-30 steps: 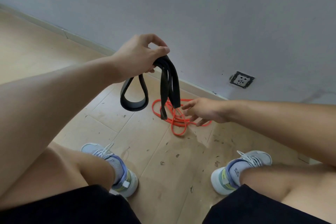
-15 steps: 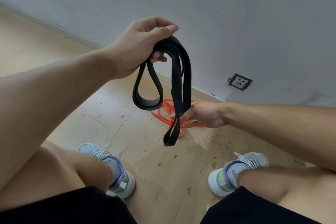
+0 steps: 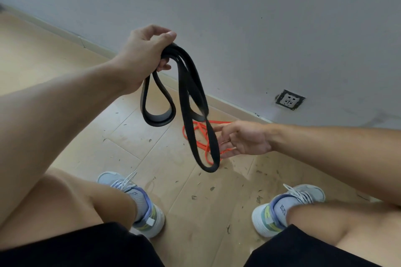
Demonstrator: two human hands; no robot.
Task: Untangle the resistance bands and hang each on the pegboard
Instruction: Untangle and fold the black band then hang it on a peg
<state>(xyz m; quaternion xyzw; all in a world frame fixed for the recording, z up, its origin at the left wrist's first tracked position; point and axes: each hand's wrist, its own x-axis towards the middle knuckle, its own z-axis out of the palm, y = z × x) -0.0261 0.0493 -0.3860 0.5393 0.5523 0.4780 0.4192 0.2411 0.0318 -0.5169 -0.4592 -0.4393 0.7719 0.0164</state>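
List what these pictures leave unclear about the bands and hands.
- Head view: black bands bunch inside the left hand; their count is hidden.
- Orange band lies partly behind the black loop and right hand; tangle unclear.
- Right fingertips sit behind the loop; contact unclear.
- Pegboard: outside the frame.

Behind the right hand [image 3: 245, 138] and the hanging black band [image 3: 191, 102], part of the orange band [image 3: 198, 144] is hidden. The black band's top disappears inside the left hand [image 3: 147, 54].
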